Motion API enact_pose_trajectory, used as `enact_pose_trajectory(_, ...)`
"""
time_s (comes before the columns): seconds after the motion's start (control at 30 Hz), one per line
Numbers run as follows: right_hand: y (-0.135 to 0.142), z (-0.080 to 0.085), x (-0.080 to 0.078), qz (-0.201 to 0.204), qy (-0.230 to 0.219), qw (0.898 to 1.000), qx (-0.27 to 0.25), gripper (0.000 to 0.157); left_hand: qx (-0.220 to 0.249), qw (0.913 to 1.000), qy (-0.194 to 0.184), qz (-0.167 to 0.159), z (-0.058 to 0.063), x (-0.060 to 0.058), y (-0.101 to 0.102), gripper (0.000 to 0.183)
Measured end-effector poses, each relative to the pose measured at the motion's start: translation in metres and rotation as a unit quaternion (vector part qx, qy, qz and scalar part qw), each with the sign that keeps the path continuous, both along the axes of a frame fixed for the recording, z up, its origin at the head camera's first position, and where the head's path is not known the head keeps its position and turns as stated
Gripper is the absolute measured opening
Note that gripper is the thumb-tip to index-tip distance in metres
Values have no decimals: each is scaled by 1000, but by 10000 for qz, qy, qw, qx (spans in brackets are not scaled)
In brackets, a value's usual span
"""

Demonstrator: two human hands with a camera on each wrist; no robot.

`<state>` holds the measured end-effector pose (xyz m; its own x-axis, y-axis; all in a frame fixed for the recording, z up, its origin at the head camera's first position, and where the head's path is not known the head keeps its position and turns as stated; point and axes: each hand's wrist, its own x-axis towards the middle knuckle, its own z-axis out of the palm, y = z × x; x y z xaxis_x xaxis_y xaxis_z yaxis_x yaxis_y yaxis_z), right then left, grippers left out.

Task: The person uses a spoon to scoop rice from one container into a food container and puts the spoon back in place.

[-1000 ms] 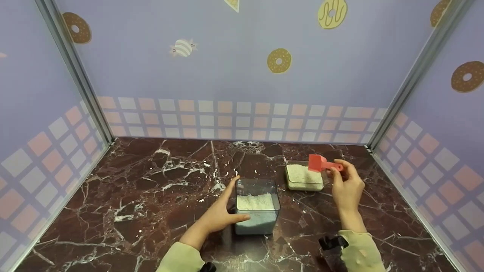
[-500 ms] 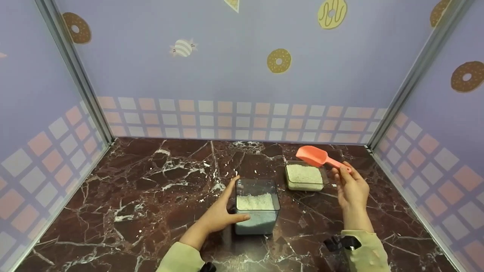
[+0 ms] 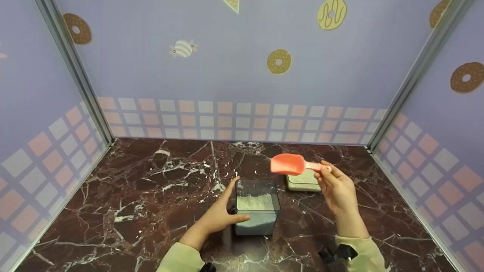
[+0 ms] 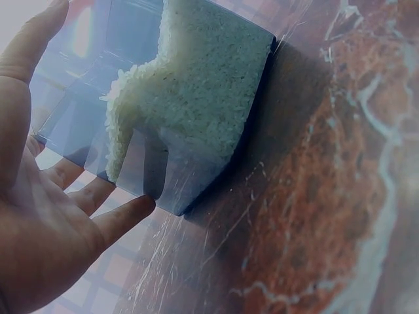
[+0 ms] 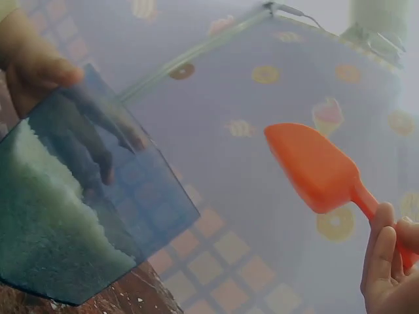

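My left hand [image 3: 219, 215] holds the left side of a tall clear bluish container [image 3: 257, 223], thumb across its front and fingers spread along the side. White rice [image 4: 203, 78] fills its lower part, heaped unevenly. Between thumb and fingers, my right hand [image 3: 340, 189] pinches the handle end of an orange-red scoop [image 3: 288, 164]. The scoop is in the air to the right of and beyond the tall container, its hollow side showing bare plastic. Partly hidden behind scoop and hand, a low clear box [image 3: 302, 187] of rice stands on the table.
The dark red marbled tabletop [image 3: 162, 211] has a few white grains scattered left of and behind the tall container. Patterned purple panels [image 3: 227, 75] close off the back and both sides, joined by metal posts [image 3: 408, 79] at the corners.
My right hand first drew back to the right and turned the scoop from its tipped pose over the low box, then carried it left. The left hand and tall container stayed put.
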<state>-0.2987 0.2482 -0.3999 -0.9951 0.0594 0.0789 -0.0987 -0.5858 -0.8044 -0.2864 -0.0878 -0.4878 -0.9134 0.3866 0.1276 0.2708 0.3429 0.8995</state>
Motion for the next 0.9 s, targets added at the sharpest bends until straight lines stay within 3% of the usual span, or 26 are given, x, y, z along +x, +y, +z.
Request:
enact_pose_trajectory(0.07,-11,2,5,-290,207,9965,759,16,-7,10000,9,17,-1,0,0,118)
enact_pose_trajectory(0.13,-24,4,12,-584,418,9845,1603,17,58,10000,3,10,-1,-1,0,119)
enact_pose_trajectory(0.2,-36,4,19,-794,674,9656,2382,20,105,9999,33,-15,-2,-1,-1,120)
enact_pose_trajectory(0.27,-47,3,26,-899,1035,9398,3130,23,176,9998,47,-41,-2,-2,-1,120)
enact_pose_trajectory(0.33,-56,0,32,-1008,1495,9071,3803,24,283,9995,39,-93,-3,-2,-1,121)
enact_pose_trajectory(0.43,-68,-7,39,-1398,2395,8358,4738,23,470,9987,-41,-187,-3,-3,-1,121)
enact_pose_trajectory(0.53,-78,-14,41,-1841,3077,7656,5341,23,657,9972,-143,-312,-3,-3,-1,120)
enact_pose_trajectory(0.6,-83,-19,42,-1996,3344,7318,5593,24,698,9968,-189,-346,-3,-3,0,120)
enact_pose_trajectory(0.7,-89,-24,42,-2001,3518,7057,5815,24,692,9968,-219,-345,-2,-2,0,120)
enact_pose_trajectory(0.77,-92,-28,41,-1930,3559,7001,5882,24,600,9977,-173,-282,-2,-1,0,120)
enact_pose_trajectory(0.83,-94,-31,41,-1769,3572,7073,5839,24,461,9987,-120,-196,-1,-1,0,120)
enact_pose_trajectory(0.9,-96,-34,40,-1577,3549,7220,5726,23,368,9992,-102,-132,-1,0,0,120)
